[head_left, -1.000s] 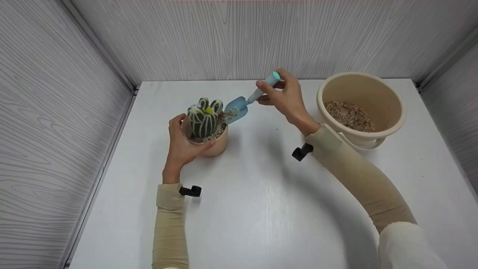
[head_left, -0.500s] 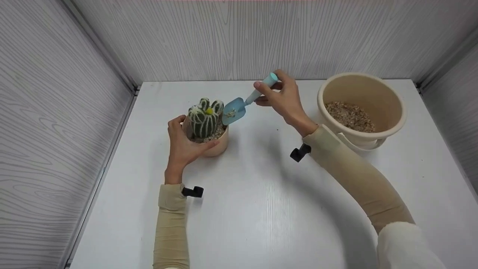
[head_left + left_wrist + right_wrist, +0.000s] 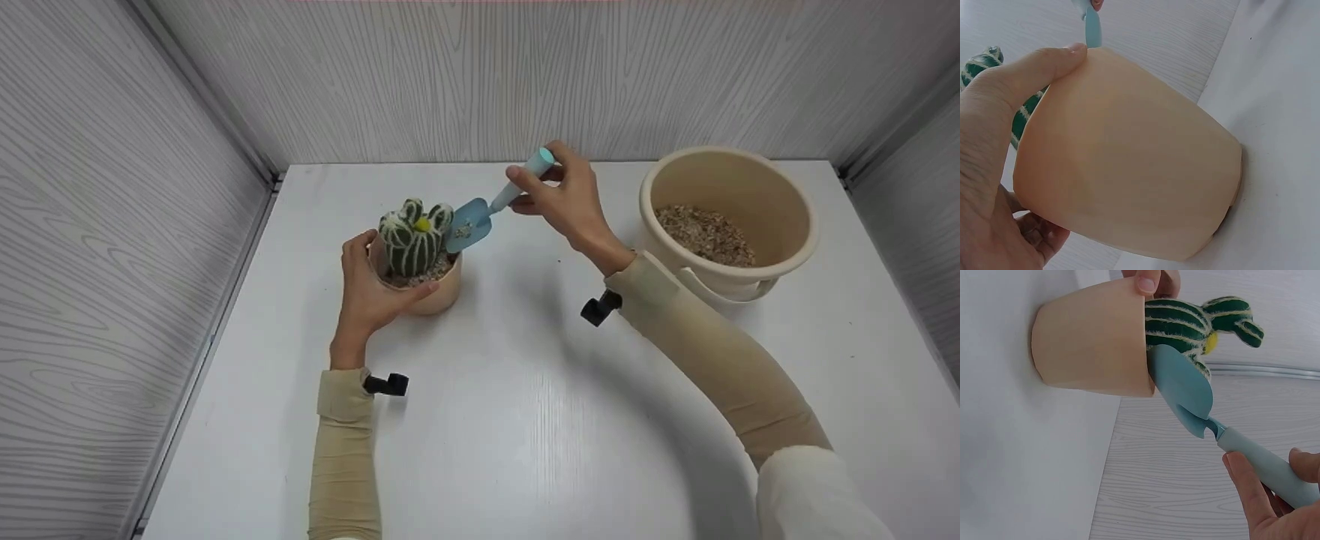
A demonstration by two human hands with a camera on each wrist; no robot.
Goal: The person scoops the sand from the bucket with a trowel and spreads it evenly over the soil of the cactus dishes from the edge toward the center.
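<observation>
So the big beige plastic bucket [image 3: 726, 217] with gravel in it is sitting well off on the right side of the white table [image 3: 525, 420], nowhere near the action. The round peach-coloured plastic pot [image 3: 429, 289] holding the green striped fabric cactus [image 3: 411, 238] is standing left of centre, and the left hand [image 3: 367, 289] is wrapping around its near side, thumb up on the rim. The right hand [image 3: 564, 199] is pinching the handle of the small light-blue plastic trowel [image 3: 487, 210]. Its long axis is slanting down and left from that hand, blade tip resting right at the pot's far-right rim against the cactus, a few grains on the blade.
</observation>
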